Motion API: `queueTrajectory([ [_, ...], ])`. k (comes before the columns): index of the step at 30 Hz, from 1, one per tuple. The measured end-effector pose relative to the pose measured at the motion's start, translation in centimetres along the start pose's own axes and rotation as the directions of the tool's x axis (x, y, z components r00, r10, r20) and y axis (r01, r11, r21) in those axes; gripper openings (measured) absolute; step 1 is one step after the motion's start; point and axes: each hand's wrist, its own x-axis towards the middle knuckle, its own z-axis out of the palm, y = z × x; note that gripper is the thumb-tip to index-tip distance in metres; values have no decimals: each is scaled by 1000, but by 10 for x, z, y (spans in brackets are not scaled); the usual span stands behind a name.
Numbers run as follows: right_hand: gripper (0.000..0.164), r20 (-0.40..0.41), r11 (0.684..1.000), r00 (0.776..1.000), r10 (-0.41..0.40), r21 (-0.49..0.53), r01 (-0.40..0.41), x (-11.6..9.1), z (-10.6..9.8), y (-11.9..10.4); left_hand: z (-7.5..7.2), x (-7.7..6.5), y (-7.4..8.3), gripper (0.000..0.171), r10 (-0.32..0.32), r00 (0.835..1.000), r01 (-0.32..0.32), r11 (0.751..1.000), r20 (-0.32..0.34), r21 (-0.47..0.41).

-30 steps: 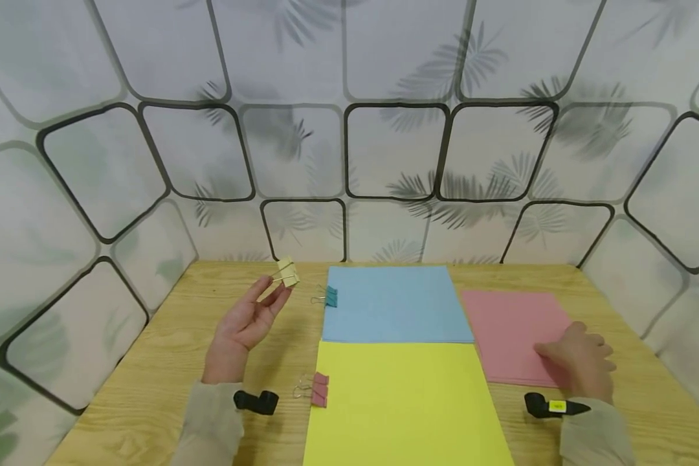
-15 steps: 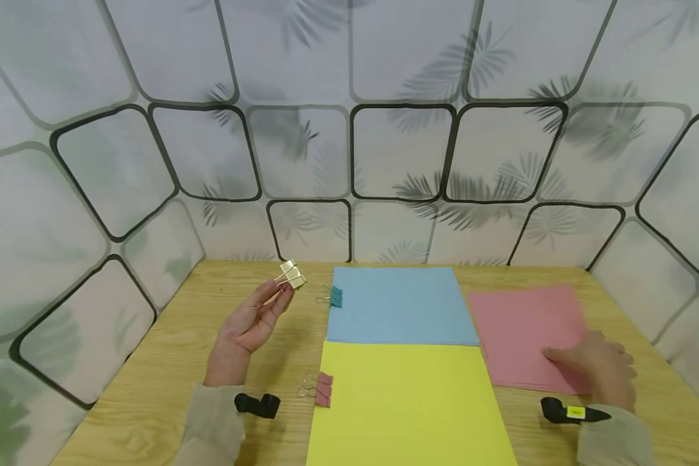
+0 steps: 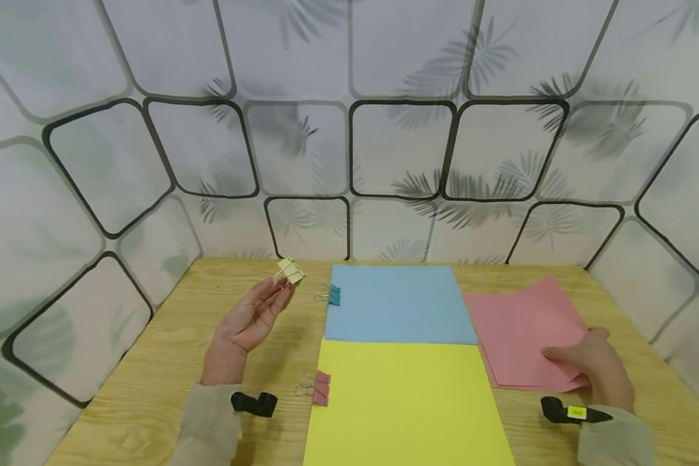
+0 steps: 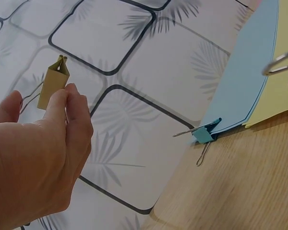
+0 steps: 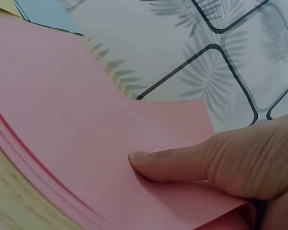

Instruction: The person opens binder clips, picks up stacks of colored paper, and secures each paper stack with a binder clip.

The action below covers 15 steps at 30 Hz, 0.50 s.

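In the head view my left hand (image 3: 249,318) is raised over the table's left side and pinches a gold binder clip (image 3: 292,270). The left wrist view shows thumb and fingers on the wire handles of that clip (image 4: 54,86), its jaws pointing up. At the right, my right hand (image 3: 600,366) grips the right edge of a stack of pink paper (image 3: 524,336). Its thumb (image 5: 170,164) lies on top in the right wrist view, while the other fingers are hidden under the sheets. The pink paper bends upward along that edge.
Left of the pink stack lies blue paper (image 3: 402,304) with a teal binder clip (image 3: 334,296) on its left edge. Yellow paper (image 3: 408,401) is in front, bearing a pink binder clip (image 3: 321,388). A patterned wall (image 3: 396,149) surrounds the wooden table (image 3: 169,336).
My right hand has shifted slightly right and curled its fingers under the pink paper, lifting its right edge. The left hand stays put, with the gold binder clip slightly turned.
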Motion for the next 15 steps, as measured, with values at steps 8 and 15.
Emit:
queueTrajectory([
  [8,125,11,994,1000,-5,-110,6,8,3,12,-1,-1,3,20,-4,998,4,1000,-55,-3],
  [15,85,-47,982,999,-13,-189,4,3,0,13,-5,-3,2,21,-6,999,6,1000,-52,0],
])
